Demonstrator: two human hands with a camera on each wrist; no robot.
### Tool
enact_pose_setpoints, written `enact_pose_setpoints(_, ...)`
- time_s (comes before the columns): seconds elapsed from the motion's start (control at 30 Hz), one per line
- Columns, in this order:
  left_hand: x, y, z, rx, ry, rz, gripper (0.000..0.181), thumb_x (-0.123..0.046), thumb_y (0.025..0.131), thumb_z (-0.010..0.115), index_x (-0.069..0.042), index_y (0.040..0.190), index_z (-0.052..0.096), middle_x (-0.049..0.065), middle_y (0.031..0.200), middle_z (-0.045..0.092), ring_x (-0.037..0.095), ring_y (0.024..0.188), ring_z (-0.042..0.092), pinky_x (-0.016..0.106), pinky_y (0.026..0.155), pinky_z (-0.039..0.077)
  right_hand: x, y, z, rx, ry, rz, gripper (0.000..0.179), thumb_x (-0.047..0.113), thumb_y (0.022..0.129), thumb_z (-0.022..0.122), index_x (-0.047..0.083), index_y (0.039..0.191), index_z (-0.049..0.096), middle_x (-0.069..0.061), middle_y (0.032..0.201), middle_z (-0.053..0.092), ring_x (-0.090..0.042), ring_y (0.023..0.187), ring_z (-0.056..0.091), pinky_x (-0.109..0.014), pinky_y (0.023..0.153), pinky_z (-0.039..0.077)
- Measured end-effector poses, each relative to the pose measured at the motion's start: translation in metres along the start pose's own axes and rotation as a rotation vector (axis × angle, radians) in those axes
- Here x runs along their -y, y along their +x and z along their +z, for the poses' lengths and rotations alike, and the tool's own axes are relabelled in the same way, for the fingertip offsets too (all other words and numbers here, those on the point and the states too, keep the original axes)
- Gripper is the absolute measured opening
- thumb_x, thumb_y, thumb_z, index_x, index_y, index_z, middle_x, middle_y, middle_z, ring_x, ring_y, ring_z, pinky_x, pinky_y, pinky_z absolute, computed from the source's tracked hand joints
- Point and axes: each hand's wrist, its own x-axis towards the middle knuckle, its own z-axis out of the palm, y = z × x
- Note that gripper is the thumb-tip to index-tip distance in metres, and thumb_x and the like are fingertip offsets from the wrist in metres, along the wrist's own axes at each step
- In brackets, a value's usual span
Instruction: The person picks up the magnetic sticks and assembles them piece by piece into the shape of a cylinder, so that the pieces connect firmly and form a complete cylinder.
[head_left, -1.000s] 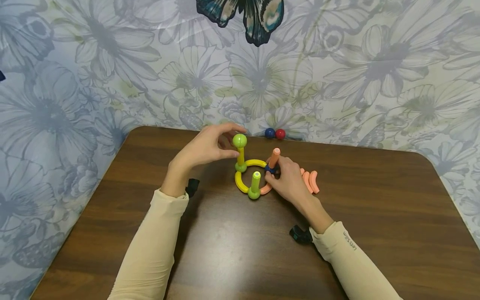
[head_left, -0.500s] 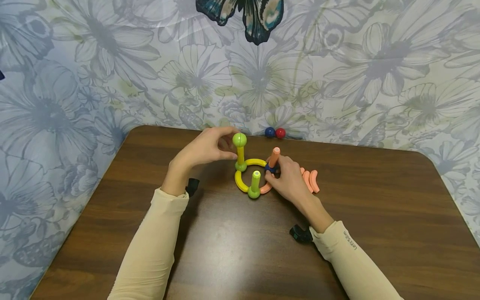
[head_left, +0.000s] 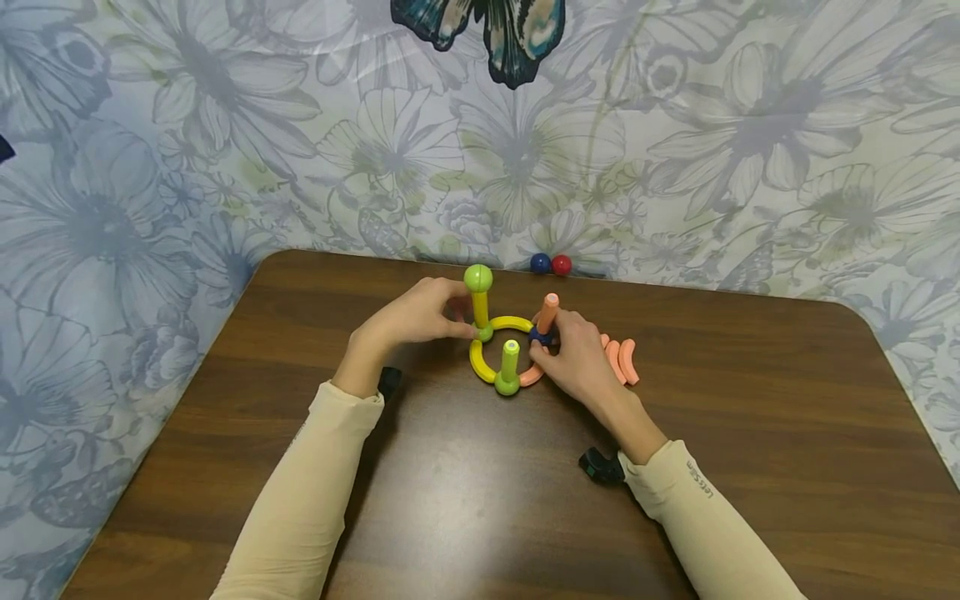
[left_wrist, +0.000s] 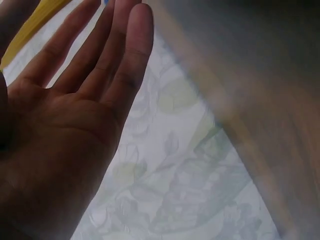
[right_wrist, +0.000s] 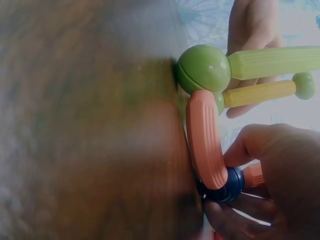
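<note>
A ring of curved yellow and orange sticks joined by balls lies on the table. My right hand (head_left: 579,357) pinches its dark blue ball (right_wrist: 232,185), from which an orange stick (head_left: 548,313) stands up. At the ring's far left, a yellow stick (head_left: 480,308) rises from a green ball (head_left: 484,333) and carries another green ball (head_left: 478,278) on top. My left hand (head_left: 412,315) is beside this post, thumb tip right at the lower ball, fingers fairly straight in the left wrist view. Nearest me, a light green stick (head_left: 510,358) stands on a green ball (head_left: 507,384).
Several loose curved orange sticks (head_left: 627,362) lie right of my right hand. A blue ball (head_left: 540,263) and a red ball (head_left: 561,265) sit together at the table's back edge, against the floral wall (head_left: 712,167). The brown wooden table (head_left: 465,483) extends toward me.
My left hand has come down from beside the post's upper part to its base, thumb now at the lower green ball. My right hand keeps its pinch on the blue ball.
</note>
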Motion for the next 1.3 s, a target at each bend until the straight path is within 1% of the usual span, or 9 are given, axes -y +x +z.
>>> enact_pose_setpoints(0.1, 0.002, 0.003, 0.006, 0.01, -0.002, 0.0, 0.037, -0.019, 0.089, 0.086, -0.003, 0.12, 0.072, 0.013, 0.11, 0.076, 0.026, 0.099, 0.071, 0.039, 0.085, 0.058, 0.001, 0.001, 0.001, 0.006, -0.01, -0.001, 0.013, 0.013, 0.089, 0.074, 0.01, 0.1, 0.067, -0.008, 0.109, 0.073, -0.027, 0.097, 0.065, -0.044, 0.085, 0.053)
enact_pose_setpoints(0.23, 0.005, 0.005, 0.013, 0.022, -0.001, 0.002, 0.037, -0.016, 0.09, 0.085, -0.004, 0.123, 0.073, 0.009, 0.109, 0.076, 0.024, 0.096, 0.07, 0.036, 0.083, 0.057, 0.002, 0.002, 0.001, 0.015, -0.028, -0.011, 0.012, 0.015, 0.09, 0.073, 0.011, 0.098, 0.066, -0.008, 0.107, 0.072, -0.027, 0.096, 0.064, -0.044, 0.083, 0.053)
enact_pose_setpoints(0.37, 0.006, 0.007, 0.017, 0.004, 0.01, 0.005, 0.036, -0.015, 0.089, 0.085, -0.005, 0.122, 0.073, 0.007, 0.108, 0.076, 0.023, 0.095, 0.069, 0.036, 0.083, 0.057, 0.003, 0.003, 0.001, 0.012, -0.039, -0.015, 0.012, 0.015, 0.089, 0.073, 0.01, 0.097, 0.065, -0.008, 0.107, 0.072, -0.027, 0.094, 0.064, -0.043, 0.082, 0.053)
enact_pose_setpoints(0.47, 0.006, 0.009, 0.018, -0.01, 0.015, 0.006, 0.034, -0.015, 0.088, 0.086, -0.006, 0.12, 0.074, 0.006, 0.105, 0.075, 0.023, 0.092, 0.066, 0.036, 0.083, 0.055, 0.003, 0.002, 0.0, 0.011, -0.039, -0.011, 0.012, 0.015, 0.089, 0.074, 0.011, 0.097, 0.066, -0.008, 0.106, 0.072, -0.027, 0.094, 0.064, -0.043, 0.082, 0.053)
enact_pose_setpoints(0.63, 0.006, 0.012, 0.02, -0.013, 0.006, 0.001, 0.032, -0.014, 0.088, 0.086, -0.006, 0.117, 0.075, 0.006, 0.103, 0.075, 0.023, 0.09, 0.064, 0.036, 0.082, 0.054, 0.003, 0.0, -0.001, 0.027, -0.028, 0.011, 0.013, 0.017, 0.09, 0.075, 0.013, 0.1, 0.066, -0.007, 0.105, 0.07, -0.025, 0.094, 0.064, -0.042, 0.083, 0.054)
enact_pose_setpoints(0.8, 0.009, 0.014, 0.022, -0.021, -0.011, 0.004, 0.034, -0.013, 0.087, 0.087, -0.008, 0.119, 0.076, 0.005, 0.111, 0.076, 0.026, 0.097, 0.067, 0.04, 0.087, 0.055, 0.002, -0.002, -0.001, 0.043, -0.02, 0.021, 0.015, 0.017, 0.091, 0.075, 0.012, 0.104, 0.068, -0.007, 0.104, 0.07, -0.024, 0.095, 0.065, -0.042, 0.085, 0.055)
enact_pose_setpoints(1.0, 0.015, 0.017, 0.024, -0.015, -0.062, 0.053, 0.035, -0.011, 0.088, 0.086, -0.01, 0.122, 0.077, 0.003, 0.119, 0.077, 0.026, 0.107, 0.067, 0.046, 0.098, 0.054, 0.0, -0.003, -0.003, 0.052, 0.003, 0.023, 0.017, 0.017, 0.091, 0.076, 0.012, 0.107, 0.07, -0.006, 0.106, 0.071, -0.023, 0.096, 0.066, -0.041, 0.086, 0.056)
enact_pose_setpoints(1.17, 0.018, 0.016, 0.02, 0.001, -0.075, 0.067, 0.035, -0.012, 0.088, 0.086, -0.011, 0.122, 0.078, 0.002, 0.121, 0.077, 0.026, 0.113, 0.068, 0.047, 0.1, 0.054, 0.002, -0.002, -0.005, 0.058, 0.006, -0.003, 0.018, 0.016, 0.091, 0.077, 0.011, 0.107, 0.07, -0.008, 0.11, 0.073, -0.025, 0.095, 0.067, -0.042, 0.086, 0.056)
enact_pose_setpoints(1.3, 0.021, 0.013, 0.017, -0.003, -0.077, 0.06, 0.035, -0.011, 0.088, 0.086, -0.01, 0.122, 0.079, 0.003, 0.122, 0.077, 0.026, 0.118, 0.067, 0.048, 0.102, 0.053, 0.004, 0.0, -0.007, 0.089, 0.028, -0.018, 0.021, 0.015, 0.091, 0.078, 0.012, 0.109, 0.069, -0.009, 0.114, 0.073, -0.026, 0.099, 0.07, -0.042, 0.088, 0.059)
